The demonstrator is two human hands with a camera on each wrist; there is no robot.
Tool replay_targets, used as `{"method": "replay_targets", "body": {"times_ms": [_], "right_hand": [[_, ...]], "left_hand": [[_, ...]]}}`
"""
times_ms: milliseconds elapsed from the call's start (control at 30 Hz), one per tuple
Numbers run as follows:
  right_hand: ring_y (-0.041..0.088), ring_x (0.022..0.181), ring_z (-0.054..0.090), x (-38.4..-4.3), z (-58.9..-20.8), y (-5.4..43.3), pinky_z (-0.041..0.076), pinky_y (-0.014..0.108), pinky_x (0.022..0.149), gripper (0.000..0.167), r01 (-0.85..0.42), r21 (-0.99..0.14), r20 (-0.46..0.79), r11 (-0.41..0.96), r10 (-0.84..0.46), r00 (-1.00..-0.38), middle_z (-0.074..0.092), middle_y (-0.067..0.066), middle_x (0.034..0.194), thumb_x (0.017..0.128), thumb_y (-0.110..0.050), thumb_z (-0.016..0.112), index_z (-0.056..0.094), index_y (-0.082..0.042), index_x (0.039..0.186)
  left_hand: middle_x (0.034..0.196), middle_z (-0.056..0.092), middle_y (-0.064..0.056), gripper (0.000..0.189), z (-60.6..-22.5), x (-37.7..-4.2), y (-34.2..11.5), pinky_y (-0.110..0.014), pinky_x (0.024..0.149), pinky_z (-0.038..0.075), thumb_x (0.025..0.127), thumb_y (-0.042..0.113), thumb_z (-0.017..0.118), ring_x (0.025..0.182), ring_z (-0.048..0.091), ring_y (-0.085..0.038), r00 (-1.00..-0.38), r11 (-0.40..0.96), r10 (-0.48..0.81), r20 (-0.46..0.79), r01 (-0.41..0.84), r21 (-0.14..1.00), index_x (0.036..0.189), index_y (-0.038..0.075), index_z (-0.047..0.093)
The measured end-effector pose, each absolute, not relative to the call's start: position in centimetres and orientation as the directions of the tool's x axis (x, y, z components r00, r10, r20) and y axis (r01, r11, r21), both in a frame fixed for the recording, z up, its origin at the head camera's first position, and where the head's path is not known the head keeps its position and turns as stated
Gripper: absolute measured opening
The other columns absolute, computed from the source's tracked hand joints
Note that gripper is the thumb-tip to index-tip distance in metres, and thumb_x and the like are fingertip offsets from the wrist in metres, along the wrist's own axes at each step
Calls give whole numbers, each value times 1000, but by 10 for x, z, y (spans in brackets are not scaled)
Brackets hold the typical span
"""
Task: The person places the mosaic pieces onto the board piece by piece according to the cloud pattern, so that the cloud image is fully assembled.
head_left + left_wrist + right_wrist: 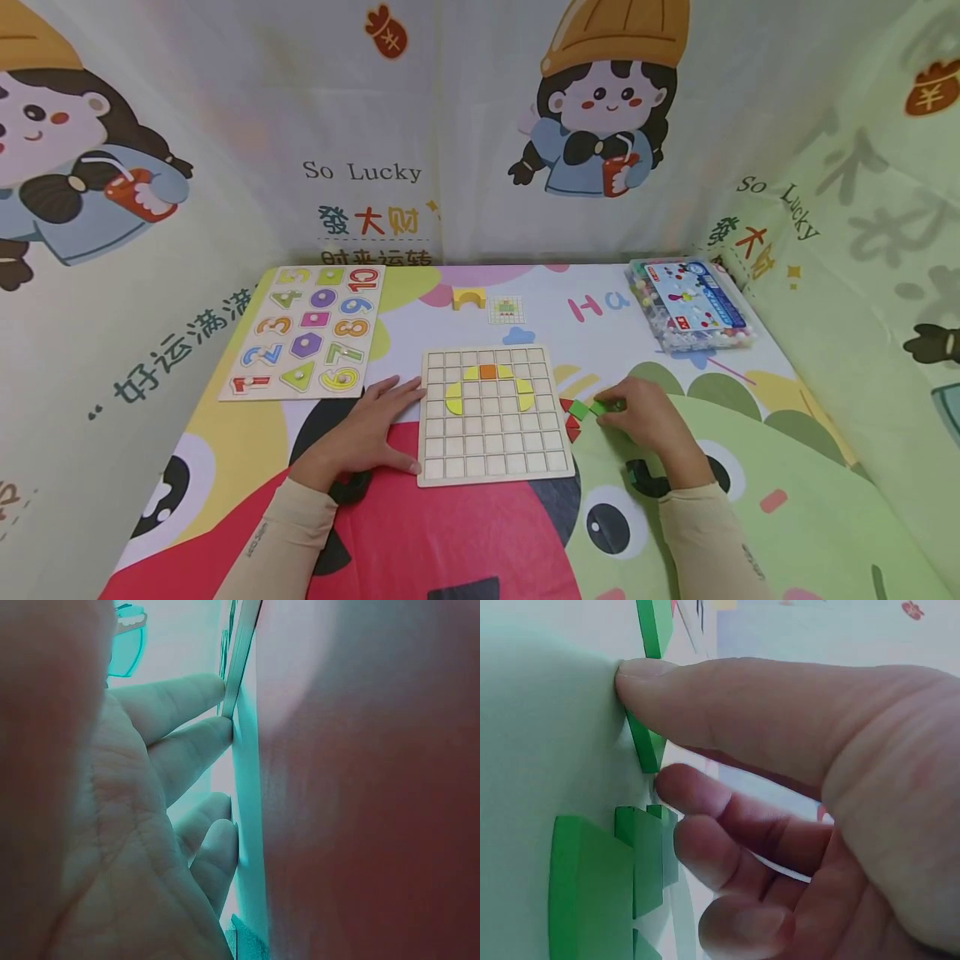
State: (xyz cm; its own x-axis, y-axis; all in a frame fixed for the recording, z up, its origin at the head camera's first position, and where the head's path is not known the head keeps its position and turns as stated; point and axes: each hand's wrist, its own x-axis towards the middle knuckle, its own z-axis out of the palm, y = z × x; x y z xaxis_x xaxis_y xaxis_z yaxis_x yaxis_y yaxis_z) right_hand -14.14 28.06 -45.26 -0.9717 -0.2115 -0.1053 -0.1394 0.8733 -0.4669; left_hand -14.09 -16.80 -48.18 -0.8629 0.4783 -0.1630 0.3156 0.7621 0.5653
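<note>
A wooden grid board [496,446] lies flat in front of me, bearing an arch of yellow rounded tiles [455,406] with an orange square tile [488,372] at its top. My left hand [367,435] rests at the board's left side, fingers spread and fingertips against its edge. Right of the board, my right hand [643,414] pinches a green tile [646,746] between thumb and index finger, low over the table. A loose green square tile [578,410] and red triangle tiles [573,430] lie between that hand and the board. More green tiles [592,892] sit below its curled fingers.
A number and shape puzzle board [303,333] lies at the back left. Behind the grid board are a yellow arch block [468,298] and a small pattern card [507,309]. A clear box of colourful pieces [690,304] stands at the back right.
</note>
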Motion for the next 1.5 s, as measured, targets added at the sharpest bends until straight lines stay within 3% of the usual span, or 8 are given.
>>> {"method": "replay_targets", "body": {"times_ms": [267, 500, 733, 1033, 1500], "right_hand": [[25, 93, 71, -143, -458, 281, 60, 44, 81, 34, -148, -520, -34, 841, -193, -981, 78, 11, 104, 85, -10, 85, 79, -1, 117], [17, 86, 63, -143, -458, 281, 54, 30, 72, 26, -256, -624, 126, 738, -228, -965, 76, 3, 102, 85, -6, 83, 82, -12, 110], [16, 89, 58, -154, -456, 264, 51, 26, 72, 30, -307, -735, 121, 604, -328, -937, 72, -1, 104, 87, -3, 77, 82, -18, 113], [17, 92, 60, -178, -444, 218, 53, 29, 76, 29, -400, -704, 96, 587, -479, -872, 74, 0, 111, 90, -8, 77, 80, -13, 118], [15, 103, 63, -208, -447, 144, 53, 30, 87, 29, -472, -603, -42, 643, -616, -787, 75, 3, 117, 97, -15, 78, 79, -12, 126]], "left_hand": [[175, 31, -1, 116, -481, -142, -168, -62, 113, 50, 67, 52, 96, 162, 15, -38, -865, 766, 475, -161, 317, 559, 164, 22, 40], [174, 31, 0, 116, -479, -142, -166, -60, 111, 52, 66, 51, 96, 162, 15, -37, -867, 778, 466, -175, 307, 548, 164, 23, 41], [174, 31, -1, 116, -479, -142, -166, -62, 113, 50, 67, 52, 96, 162, 16, -38, -863, 773, 476, -170, 318, 549, 164, 22, 41], [174, 31, -1, 116, -478, -142, -168, -62, 115, 48, 68, 53, 95, 162, 16, -39, -861, 767, 480, -168, 318, 558, 164, 21, 40], [174, 31, -1, 114, -480, -140, -167, -62, 114, 49, 69, 53, 95, 162, 16, -39, -858, 758, 490, -151, 335, 560, 164, 21, 41]]}}
